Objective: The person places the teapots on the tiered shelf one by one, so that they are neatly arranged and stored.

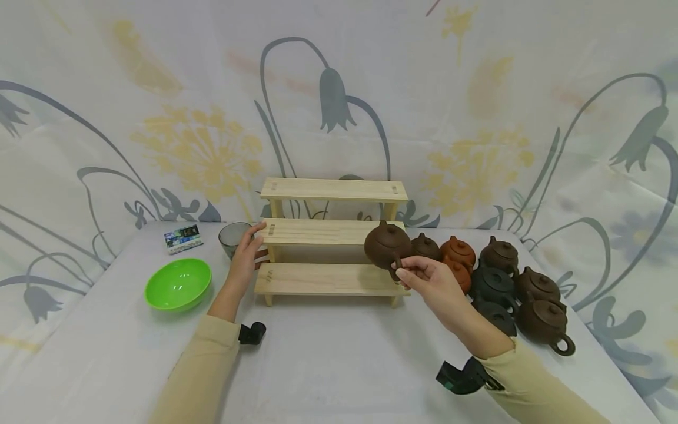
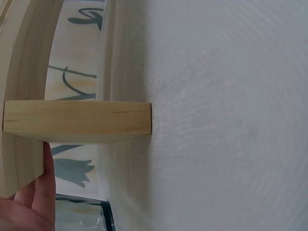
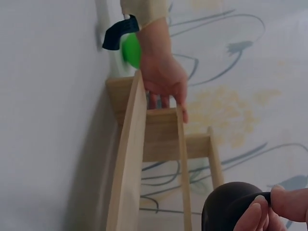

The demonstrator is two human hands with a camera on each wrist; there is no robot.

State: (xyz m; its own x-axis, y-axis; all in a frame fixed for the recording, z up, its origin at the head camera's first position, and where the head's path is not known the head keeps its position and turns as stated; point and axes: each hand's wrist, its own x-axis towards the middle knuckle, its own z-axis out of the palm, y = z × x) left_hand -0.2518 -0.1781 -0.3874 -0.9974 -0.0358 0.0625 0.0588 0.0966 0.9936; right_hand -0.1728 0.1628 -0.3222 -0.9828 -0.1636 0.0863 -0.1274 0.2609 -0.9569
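Observation:
A three-tier wooden display stand [image 1: 328, 280] stands on the white table. My left hand [image 1: 245, 259] grips the left end of its middle tier; in the right wrist view, the left hand [image 3: 163, 77] has fingers both above and below that board. By its handle, my right hand [image 1: 436, 291] pinches a dark brown teapot [image 1: 385, 244] in front of the stand's right end. Only part of this teapot [image 3: 228, 204] shows in the right wrist view, beside the right fingers [image 3: 252, 216]. The left wrist view shows the left fingers [image 2: 44, 195] against the board's end.
Several more teapots crowd the right side: brown [image 1: 542, 321], black [image 1: 492, 284] and orange-red [image 1: 459, 251]. Left of the stand are a glass cup [image 1: 231, 237], a green bowl [image 1: 178, 285] and a small patterned box [image 1: 183, 238]. A flowered cloth [image 1: 212, 106] hangs behind.

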